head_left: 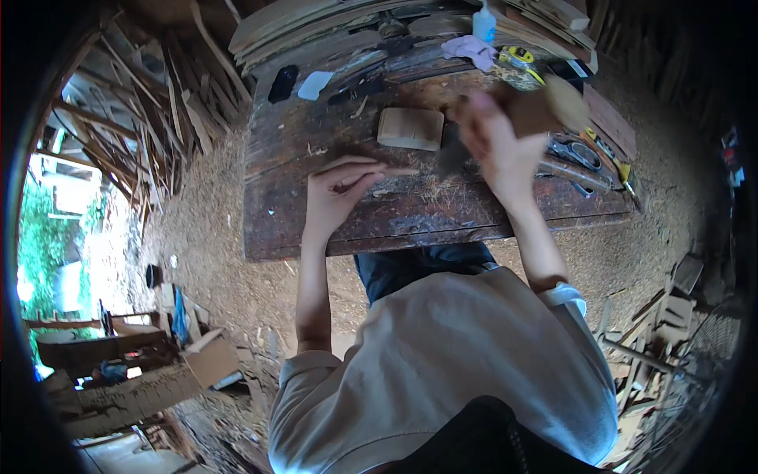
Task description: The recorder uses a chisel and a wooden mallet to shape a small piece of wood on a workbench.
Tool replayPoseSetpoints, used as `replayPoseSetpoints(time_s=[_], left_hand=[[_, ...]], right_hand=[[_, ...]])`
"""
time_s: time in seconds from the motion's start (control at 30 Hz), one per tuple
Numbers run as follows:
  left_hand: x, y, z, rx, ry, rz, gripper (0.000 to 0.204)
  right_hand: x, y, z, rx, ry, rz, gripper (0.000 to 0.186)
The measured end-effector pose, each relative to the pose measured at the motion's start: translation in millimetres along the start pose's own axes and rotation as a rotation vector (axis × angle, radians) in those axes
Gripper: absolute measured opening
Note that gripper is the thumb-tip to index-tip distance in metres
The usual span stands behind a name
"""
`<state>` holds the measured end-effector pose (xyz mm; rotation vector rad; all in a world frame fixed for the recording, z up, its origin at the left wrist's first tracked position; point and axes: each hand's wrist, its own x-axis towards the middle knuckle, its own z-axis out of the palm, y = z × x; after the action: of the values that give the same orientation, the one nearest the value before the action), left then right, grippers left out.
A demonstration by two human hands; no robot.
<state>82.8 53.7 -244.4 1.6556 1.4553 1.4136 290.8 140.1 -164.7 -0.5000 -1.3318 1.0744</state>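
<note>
My left hand (341,189) is over the workbench (284,213), thumb and fingers pinched on a thin wooden stick (404,171) that points right. My right hand (497,146) is raised over the bench and smeared by motion. Its fingers are wrapped round a blurred tool with a thick wooden part (545,110) and a dark, blade-like part (452,158) toward the stick's tip; its exact kind cannot be made out. Just beyond the stick lies a flat wooden block (410,129) with rounded corners.
A tape measure (517,57), a pink cloth (471,50) and a blue-white bottle (484,24) stand or lie at the far right. Scissors (580,152) and other tools lie right of my right hand. A dark phone-like slab (283,84) lies far left. Boards (316,31) are stacked behind.
</note>
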Motion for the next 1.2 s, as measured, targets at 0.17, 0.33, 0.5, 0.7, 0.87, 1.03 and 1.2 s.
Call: replayPoseSetpoints(time_s=[0.17,0.33,0.5,0.7,0.87,1.03,1.2], left_hand=[[-33,-1,31,-0.003,0.221,-0.001,0.014],[-48,-7,51,0.029,0.350,-0.022,0.014],[-49,4,45,0.285,0.204,-0.021,0.023],[-47,-5,52,0.400,0.113,-0.009,0.026],[-41,-4,54,0.433,0.121,-0.023,0.024],[-36,-15,51,0.381,0.094,-0.048,0.017],[-33,-5,50,-0.130,0.194,-0.218,0.019]], right_hand=[[-34,9,-35,0.299,0.015,-0.068,0.033],[-77,40,-83,0.339,0.123,-0.081,0.043],[-109,22,-127,-0.031,-0.116,-0.019,0.047],[-141,18,-188,-0.499,-0.160,0.169,0.048],[-131,5,-197,-0.279,-0.149,0.179,0.055],[-128,-23,-233,-0.511,-0.272,0.322,0.043],[-114,-46,-214,-0.785,-0.358,0.270,0.041]])
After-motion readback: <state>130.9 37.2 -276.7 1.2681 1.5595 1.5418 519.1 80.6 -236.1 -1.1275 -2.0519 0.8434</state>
